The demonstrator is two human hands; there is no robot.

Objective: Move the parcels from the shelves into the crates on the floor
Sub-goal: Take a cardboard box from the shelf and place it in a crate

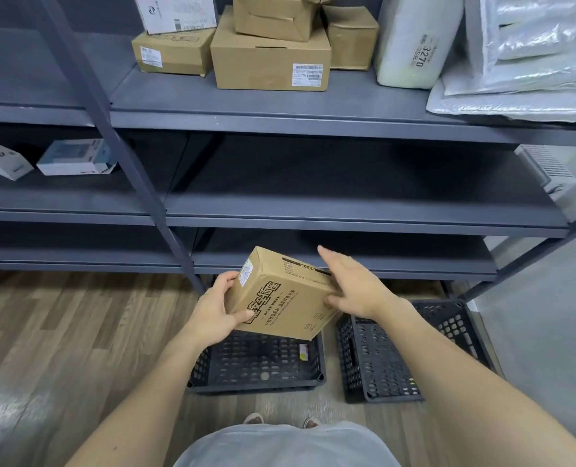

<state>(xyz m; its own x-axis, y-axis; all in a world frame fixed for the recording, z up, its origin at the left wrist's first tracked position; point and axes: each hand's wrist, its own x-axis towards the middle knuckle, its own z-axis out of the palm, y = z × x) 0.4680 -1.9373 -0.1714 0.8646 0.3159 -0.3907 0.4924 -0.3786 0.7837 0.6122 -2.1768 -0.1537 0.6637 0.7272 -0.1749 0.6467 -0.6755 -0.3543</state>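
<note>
Just above the floor, a tilted cardboard parcel (281,294) with bold black print on its top face is held over the left crate (258,364); the left hand (214,310) grips its near-left corner, thumb curled onto the top and fingers wrapped round the end with the shipping label; the right hand (355,286) lies against the right edge with fingers straight and close together, thumb touching the box's side. Both crates are dark perforated plastic; the right crate (411,352) stands just beside the left one, partly under the lowest shelf. Up on the top shelf (280,106) remain several brown boxes (269,62), a white padded bag (414,42) marked 3270, and silver mailers (522,72); two small white boxes (74,158) sit on the middle shelf at left.
</note>
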